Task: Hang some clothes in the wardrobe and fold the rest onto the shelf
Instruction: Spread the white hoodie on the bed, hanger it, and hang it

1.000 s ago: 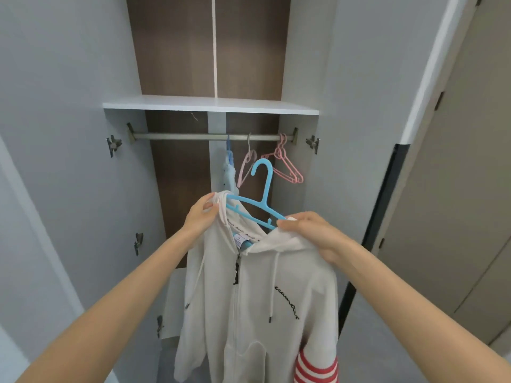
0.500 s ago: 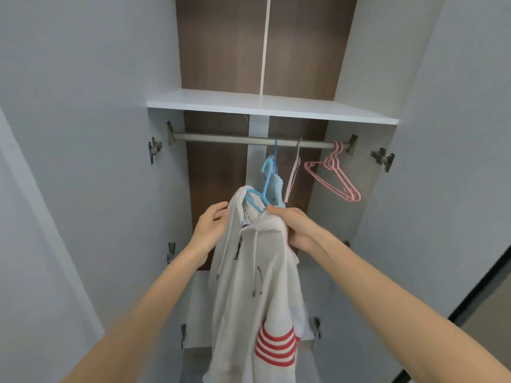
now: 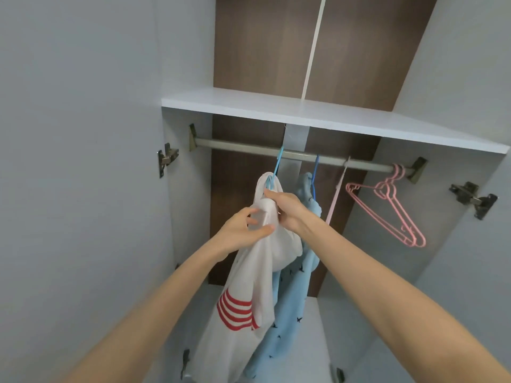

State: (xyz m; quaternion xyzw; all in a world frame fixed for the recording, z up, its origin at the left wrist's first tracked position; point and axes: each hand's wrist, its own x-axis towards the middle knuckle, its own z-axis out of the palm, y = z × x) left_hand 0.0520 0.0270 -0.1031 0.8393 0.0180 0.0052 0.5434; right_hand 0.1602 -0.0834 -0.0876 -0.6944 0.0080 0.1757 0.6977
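Observation:
A white hoodie (image 3: 249, 286) with red sleeve stripes hangs on a light blue hanger (image 3: 277, 164) whose hook sits over the metal rail (image 3: 237, 146). My left hand (image 3: 243, 230) grips the hoodie's shoulder from the left. My right hand (image 3: 287, 210) holds the hoodie's top just below the hanger neck. Right beside it, a light blue garment (image 3: 293, 299) with small dark prints hangs on a darker blue hanger (image 3: 315, 172).
Two empty pink hangers (image 3: 392, 214) hang at the rail's right end, and a pale pink one (image 3: 336, 194) hangs edge-on mid-rail. A white shelf (image 3: 304, 111) runs above the rail. Open wardrobe doors with hinges (image 3: 474, 199) stand on both sides.
The hoodie on its blue hanger rose to the rail, and the hook now sits over it. Both hands followed it up and inward, and my view moved closer to the wardrobe.

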